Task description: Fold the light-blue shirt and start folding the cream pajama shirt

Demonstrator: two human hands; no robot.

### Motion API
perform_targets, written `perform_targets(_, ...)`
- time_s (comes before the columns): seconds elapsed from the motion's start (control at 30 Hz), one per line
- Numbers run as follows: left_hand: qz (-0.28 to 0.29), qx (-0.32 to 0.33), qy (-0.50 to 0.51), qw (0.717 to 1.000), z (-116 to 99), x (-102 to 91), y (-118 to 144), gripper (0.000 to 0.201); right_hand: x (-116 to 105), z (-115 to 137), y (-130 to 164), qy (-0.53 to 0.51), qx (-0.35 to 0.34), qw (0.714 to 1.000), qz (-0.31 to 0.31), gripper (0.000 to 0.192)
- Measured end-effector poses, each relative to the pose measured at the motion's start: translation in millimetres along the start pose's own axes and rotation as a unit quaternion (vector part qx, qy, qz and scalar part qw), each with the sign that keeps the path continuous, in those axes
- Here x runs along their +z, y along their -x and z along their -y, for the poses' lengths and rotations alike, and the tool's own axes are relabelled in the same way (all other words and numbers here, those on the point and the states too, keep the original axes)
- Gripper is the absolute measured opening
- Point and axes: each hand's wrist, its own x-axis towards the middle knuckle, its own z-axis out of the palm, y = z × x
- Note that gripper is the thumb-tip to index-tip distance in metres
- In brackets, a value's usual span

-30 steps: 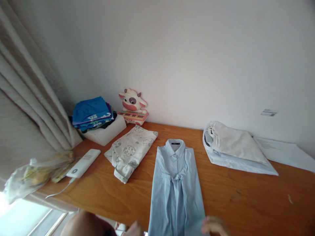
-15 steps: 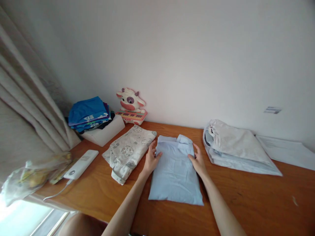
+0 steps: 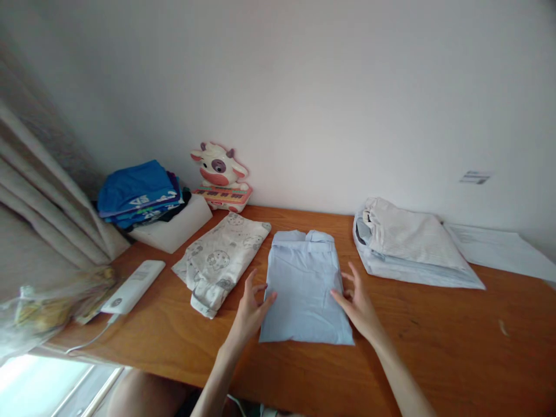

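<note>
Head view: folded light blue shirt (image 3: 304, 286) lies flat mid-desk, collar end toward the wall, bottom hem toward the near edge of the wooden desk (image 3: 434, 359); left hand (image 3: 249, 310) sits at the shirt's lower left edge, fingers spread, thumb tip touching the fabric, nothing pinched; right hand (image 3: 358, 304) at the lower right edge, fingers splayed, palm down, fingertips on or just over the cloth, cannot tell which; neither hand grips anything.

Patterned white garment (image 3: 223, 260), folded, just beside the shirt on its left, apart from it; white remote (image 3: 132, 286) further left near the desk's left edge, cable trailing off it; stack of blue folded clothes (image 3: 136, 194) on a white box (image 3: 174, 229) at the far left corner; cow toy keyboard (image 3: 221, 179) against the wall beside that stack; pile of white and pale folded clothes (image 3: 408, 246) right of the shirt, well apart; white paper sheet (image 3: 499, 249) at the far right edge; curtain (image 3: 47, 202) hangs along the left.
</note>
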Motion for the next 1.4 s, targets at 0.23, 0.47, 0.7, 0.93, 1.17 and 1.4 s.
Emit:
perform_targets(0.23, 0.041, -0.037, -0.101, 0.993, -14, -4.1, 66, 0.074, -10, -15, 67, 0.011, -0.048, 0.997, 0.065, 0.067)
perform_targets(0.47, 0.069, 0.008, -0.248, 0.966, -17, -9.1, 108, 0.053, -19, 5, 88, 0.239, -0.102, 0.965, 0.042, 0.063)
perform_targets(0.7, 0.002, 0.162, -0.388, 0.907, -35, 45.3, 69, 0.049, 31, 64, 10, 0.305, -0.169, 0.927, 0.136, 0.035)
perform_targets(0.93, 0.010, 0.236, -0.462, 0.855, -14, 81.5, 67, 0.066, 62, 27, -73, 0.428, -0.192, 0.882, 0.035, 0.066)
perform_targets(1.17, -0.003, 0.261, -0.475, 0.840, -8, 79.5, 68, 0.067, 76, 18, -100, 0.432, -0.116, 0.893, 0.041, 0.062)
perform_targets(1.4, -0.001, 0.301, -0.511, 0.805, -4, 69.5, 92, 0.072, 51, -1, -43, 0.389, -0.151, 0.908, -0.029, 0.075)
